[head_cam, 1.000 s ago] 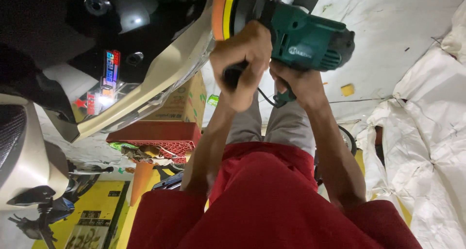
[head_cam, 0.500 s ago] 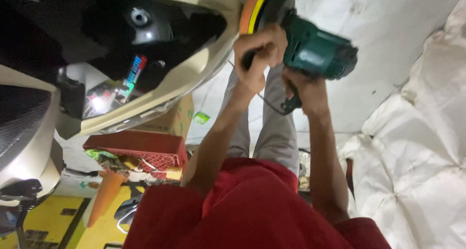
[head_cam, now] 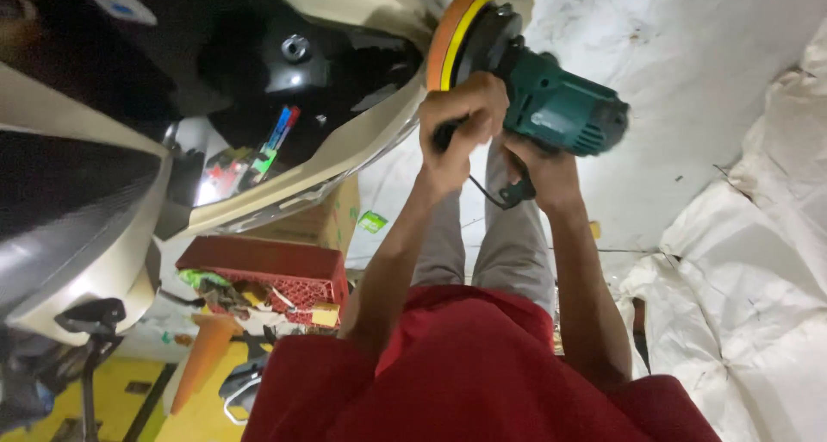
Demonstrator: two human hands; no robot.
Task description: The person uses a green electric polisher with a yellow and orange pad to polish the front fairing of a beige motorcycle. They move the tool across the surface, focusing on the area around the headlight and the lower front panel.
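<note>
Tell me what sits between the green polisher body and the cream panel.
In the head view: an orange-and-yellow foam pad lies between polisher and panel.

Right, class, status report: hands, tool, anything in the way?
Left hand gripping polisher's side handle. Right hand under green polisher. Orange pad against cream scooter panel. Nothing blocking.

- One green polishing machine (head_cam: 560, 106), fitted with one orange-and-yellow foam pad (head_cam: 450, 35).
- Two hands grip it: the left hand (head_cam: 461, 123) and the right hand (head_cam: 543, 171).
- One cream car body panel (head_cam: 301, 183).
- One red plastic crate (head_cam: 267, 274).
- One cardboard box (head_cam: 332, 222).
- One orange cone (head_cam: 202, 360).
</note>
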